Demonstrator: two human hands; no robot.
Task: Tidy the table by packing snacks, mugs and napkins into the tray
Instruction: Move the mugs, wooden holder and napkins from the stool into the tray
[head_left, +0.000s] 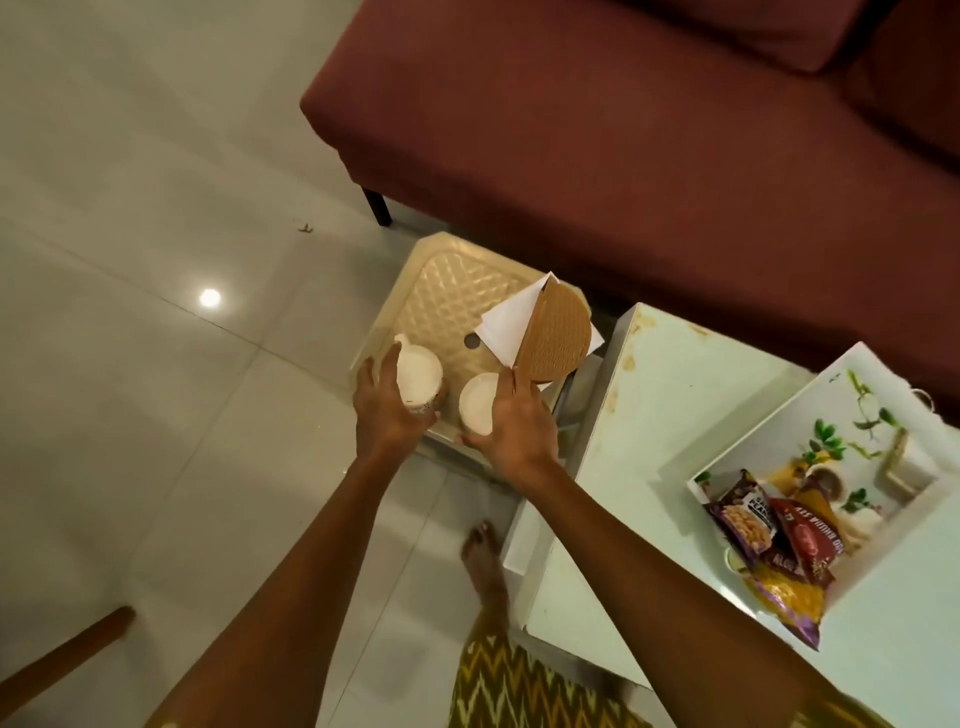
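Two white mugs stand on a beige plastic stool (457, 291) left of the table. My left hand (382, 413) grips the left mug (418, 371), whose handle points away from me. My right hand (519, 426) curls round the right mug (477, 400), thumb at its near side and a finger up against the wooden napkin holder (558, 338). White napkins (511, 322) stick out of that holder at the stool's right corner. The white leaf-patterned tray (769, 421) lies on the white table (675, 374) to the right, with several snack packets (779, 545) piled at its near end.
A dark red sofa (623, 130) runs behind the stool and table. My bare foot (483, 551) is on the tiled floor between stool and table. A wooden leg (62, 660) juts in at bottom left. The tray's far half shows bare surface.
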